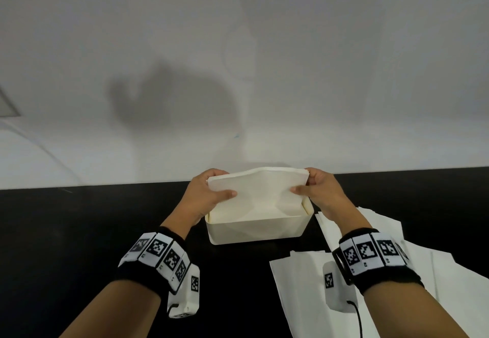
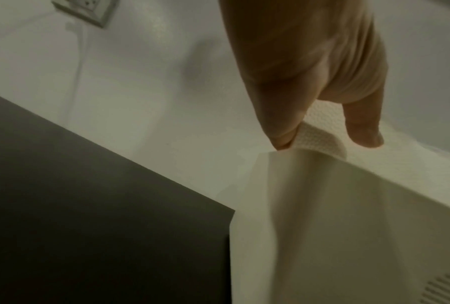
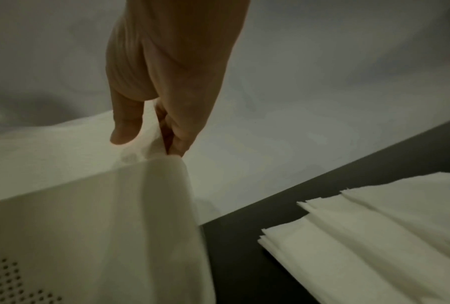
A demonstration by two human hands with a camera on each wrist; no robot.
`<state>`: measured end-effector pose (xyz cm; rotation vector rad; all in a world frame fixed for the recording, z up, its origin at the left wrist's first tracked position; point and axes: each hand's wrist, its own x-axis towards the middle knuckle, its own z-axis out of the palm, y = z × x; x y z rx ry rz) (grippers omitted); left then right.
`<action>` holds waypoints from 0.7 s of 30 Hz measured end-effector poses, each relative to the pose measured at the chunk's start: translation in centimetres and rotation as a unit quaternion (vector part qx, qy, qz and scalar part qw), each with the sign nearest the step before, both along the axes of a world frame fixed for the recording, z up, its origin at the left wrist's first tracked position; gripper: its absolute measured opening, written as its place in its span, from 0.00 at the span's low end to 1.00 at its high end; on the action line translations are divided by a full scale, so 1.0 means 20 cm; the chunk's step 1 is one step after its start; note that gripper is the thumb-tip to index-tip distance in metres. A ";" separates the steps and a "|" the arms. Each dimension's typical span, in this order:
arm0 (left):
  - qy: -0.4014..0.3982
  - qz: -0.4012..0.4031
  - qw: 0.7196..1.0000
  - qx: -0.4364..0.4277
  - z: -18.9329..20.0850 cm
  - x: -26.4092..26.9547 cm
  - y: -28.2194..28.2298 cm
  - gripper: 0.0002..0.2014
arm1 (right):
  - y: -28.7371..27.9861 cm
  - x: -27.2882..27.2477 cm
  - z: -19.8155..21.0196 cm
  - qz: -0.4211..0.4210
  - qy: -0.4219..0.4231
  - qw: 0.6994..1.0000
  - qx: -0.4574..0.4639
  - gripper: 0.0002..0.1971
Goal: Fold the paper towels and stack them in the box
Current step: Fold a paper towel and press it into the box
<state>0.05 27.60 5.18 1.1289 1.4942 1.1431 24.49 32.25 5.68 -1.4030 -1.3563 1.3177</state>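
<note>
A folded white paper towel (image 1: 258, 188) is held over the open cream box (image 1: 254, 229), its lower part dipping inside. My left hand (image 1: 211, 192) pinches the towel's left end, thumb on top. My right hand (image 1: 315, 187) pinches the right end the same way. In the left wrist view the left hand (image 2: 309, 115) pinches the towel (image 2: 322, 139) just above the box wall (image 2: 348, 226). The right wrist view has the right hand (image 3: 161, 123) pinching the towel (image 3: 63, 144) above the box (image 3: 88, 236). The box stands on the black table (image 1: 92, 232) near the wall.
Several unfolded paper towels (image 1: 383, 271) lie spread on the table to the right of the box, also seen as paper towels (image 3: 374, 236) in the right wrist view. A white wall (image 1: 238, 73) rises right behind the box. A wall socket (image 2: 88, 10) sits at far left.
</note>
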 end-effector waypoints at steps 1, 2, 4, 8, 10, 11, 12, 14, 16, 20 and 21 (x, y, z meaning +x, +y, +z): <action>0.002 0.000 1.000 -0.001 0.00 0.00 0.00 0.16 | 0.00 0.00 0.00 -0.004 0.002 1.000 0.000 0.14; 0.002 0.000 1.000 0.003 0.00 -0.01 0.00 0.16 | 0.00 0.00 0.01 -0.007 0.009 1.000 0.001 0.14; 0.024 -0.008 1.000 0.018 0.03 -0.03 0.00 0.15 | 0.01 0.01 0.02 0.005 -0.009 1.000 0.000 0.13; 0.264 -0.063 0.961 0.047 0.18 -0.04 0.04 0.14 | 0.00 0.00 0.02 0.031 -0.074 0.997 -0.001 0.09; 0.447 -0.123 0.884 0.066 0.23 0.03 0.09 0.20 | 0.00 0.00 0.02 0.024 -0.067 0.997 0.004 0.08; 0.512 -0.150 0.843 0.073 0.24 0.08 0.11 0.21 | 0.00 -0.01 0.02 0.023 -0.063 0.998 0.008 0.08; 0.558 -0.171 0.808 0.082 0.24 0.13 0.12 0.20 | 0.01 -0.02 0.03 0.024 -0.065 0.998 0.012 0.08; 0.605 -0.196 0.765 0.101 0.23 0.23 0.16 0.16 | 0.01 -0.04 0.03 0.036 -0.080 0.996 0.020 0.09; 0.631 -0.210 0.740 0.103 0.21 0.29 0.16 0.14 | 0.01 -0.06 0.02 0.051 -0.112 0.992 0.015 0.09; 0.548 -0.209 0.809 0.044 0.20 0.26 0.16 0.12 | 0.02 -0.04 0.01 0.029 -0.140 0.990 0.004 0.12; 0.481 -0.182 0.857 0.036 0.21 0.24 0.16 0.12 | 0.02 -0.02 0.02 0.017 -0.118 0.993 0.007 0.16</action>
